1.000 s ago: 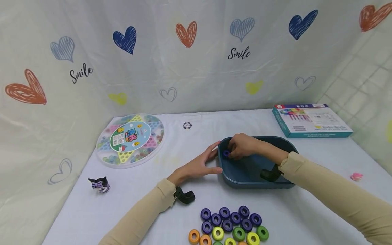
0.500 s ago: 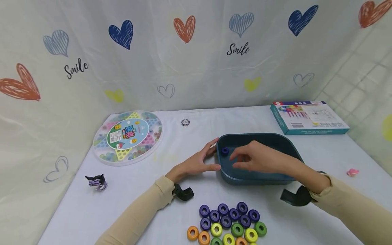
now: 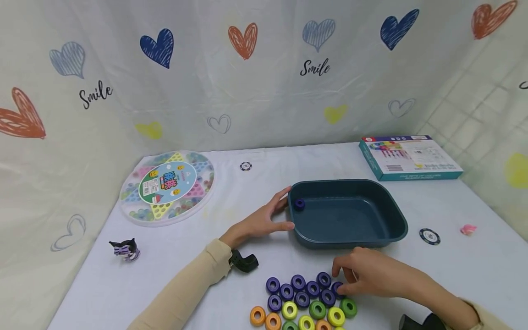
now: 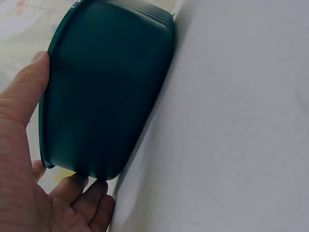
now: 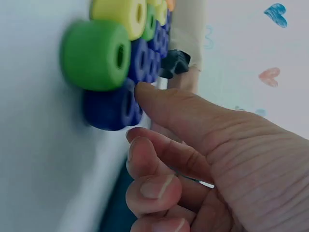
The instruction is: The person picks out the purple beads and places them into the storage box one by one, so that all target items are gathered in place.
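Note:
My left hand (image 3: 261,221) rests against the left end of a dark teal plastic basin (image 3: 350,222), thumb at the front corner and fingers farther back. In the left wrist view its thumb touches the basin's rim. One purple ring-shaped bead (image 3: 299,204) lies inside the basin by the left wall. My right hand (image 3: 373,273) is over the right edge of a cluster of beads in front of the basin. Its thumb touches or nearly touches a purple bead (image 5: 106,110), while the loosely bent fingers stand apart from it. A green bead (image 5: 94,55) sits beside that one.
Purple beads (image 3: 298,282) lie together with yellow, green and orange ones (image 3: 257,316) near the front edge of view. A round board game (image 3: 167,188) lies at left, near a small figurine (image 3: 125,250). At right are a flat box (image 3: 412,158), a poker chip (image 3: 430,236) and a pink trinket (image 3: 468,229).
My right hand has let go of a purple bead in the basin and come out towards the front, to the bead cluster. The left hand has stayed at the basin.

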`<state>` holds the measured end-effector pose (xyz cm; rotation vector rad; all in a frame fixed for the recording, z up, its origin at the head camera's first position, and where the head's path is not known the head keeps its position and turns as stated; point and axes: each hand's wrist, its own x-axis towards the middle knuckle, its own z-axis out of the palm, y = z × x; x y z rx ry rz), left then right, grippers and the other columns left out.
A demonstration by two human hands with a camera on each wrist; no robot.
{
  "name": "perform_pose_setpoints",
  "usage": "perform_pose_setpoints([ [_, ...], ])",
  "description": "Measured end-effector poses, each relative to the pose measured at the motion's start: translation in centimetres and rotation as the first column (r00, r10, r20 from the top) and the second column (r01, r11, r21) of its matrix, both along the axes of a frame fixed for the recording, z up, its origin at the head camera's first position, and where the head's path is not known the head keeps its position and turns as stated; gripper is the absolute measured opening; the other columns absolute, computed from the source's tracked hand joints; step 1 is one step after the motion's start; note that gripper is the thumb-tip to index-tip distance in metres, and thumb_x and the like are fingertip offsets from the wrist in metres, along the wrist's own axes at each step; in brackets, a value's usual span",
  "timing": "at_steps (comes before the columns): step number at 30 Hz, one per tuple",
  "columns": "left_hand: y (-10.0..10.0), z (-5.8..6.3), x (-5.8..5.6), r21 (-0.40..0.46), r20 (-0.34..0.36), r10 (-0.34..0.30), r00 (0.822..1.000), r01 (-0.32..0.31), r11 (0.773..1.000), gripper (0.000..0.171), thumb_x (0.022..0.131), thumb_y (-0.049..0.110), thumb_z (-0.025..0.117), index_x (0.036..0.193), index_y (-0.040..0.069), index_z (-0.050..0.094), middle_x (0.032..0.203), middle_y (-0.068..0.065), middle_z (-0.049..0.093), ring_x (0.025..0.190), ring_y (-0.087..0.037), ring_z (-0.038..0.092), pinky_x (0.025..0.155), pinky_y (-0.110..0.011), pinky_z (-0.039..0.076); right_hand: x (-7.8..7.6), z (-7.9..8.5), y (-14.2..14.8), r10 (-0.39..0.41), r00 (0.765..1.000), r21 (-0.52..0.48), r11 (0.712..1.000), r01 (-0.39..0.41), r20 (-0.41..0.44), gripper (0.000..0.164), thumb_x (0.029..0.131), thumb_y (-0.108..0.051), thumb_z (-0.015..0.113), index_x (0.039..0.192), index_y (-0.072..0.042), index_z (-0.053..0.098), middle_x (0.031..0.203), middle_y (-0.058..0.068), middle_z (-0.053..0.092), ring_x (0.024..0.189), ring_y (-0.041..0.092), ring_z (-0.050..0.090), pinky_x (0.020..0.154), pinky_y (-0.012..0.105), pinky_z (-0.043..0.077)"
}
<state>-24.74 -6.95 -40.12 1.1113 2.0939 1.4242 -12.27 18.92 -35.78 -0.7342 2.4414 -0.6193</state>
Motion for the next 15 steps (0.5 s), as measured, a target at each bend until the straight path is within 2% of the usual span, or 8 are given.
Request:
perform_pose_setpoints([
  [5,0.0,0.1,0.1,-0.007,-0.002,-0.005,1.0,0.005,1.0,0.087,0.084,0.036,0.063,0.146,0.018,0.004,0.146,-0.009,0.023,0.131,-0.013,0.024,0.107,-0.038,0.021,0.2,-0.6,0.4,-0.037,0.999,0.007,0.999,0.037,-0.018,0.022,0.077,-0.043,0.067,0.089,-0.025,0.064,0.059,-0.016,0.05,0.051,0.0,0.045,0.046,0.019,0.039],
  [9,0.1,-0.2,-0.1,0.0,0.004,-0.003,1.0,0.003,1.0,0.088,0.083,0.038,0.064,0.146,0.019,0.005,0.146,-0.008,0.024,0.131,-0.012,0.025,0.107,-0.038,0.02,0.3,-0.7,0.6,-0.04,0.998,-0.001,0.999,0.04,-0.04,0.024,0.077,-0.045,0.066,0.09,-0.024,0.065,0.06,-0.018,0.05,0.052,0.0,0.045,0.047,0.02,0.039],
  [15,0.3,-2.4,-1.3,0.009,0.006,0.017,1.0,-0.017,1.0,0.09,0.079,0.046,0.064,0.145,0.03,0.005,0.146,0.004,0.025,0.13,-0.007,0.025,0.108,-0.038,0.02,0.4,-1.0,0.7,-0.01,1.0,-0.023,1.0,0.01,-0.027,0.023,0.076,-0.044,0.067,0.091,-0.027,0.065,0.061,-0.019,0.051,0.053,0.0,0.046,0.049,0.019,0.039],
])
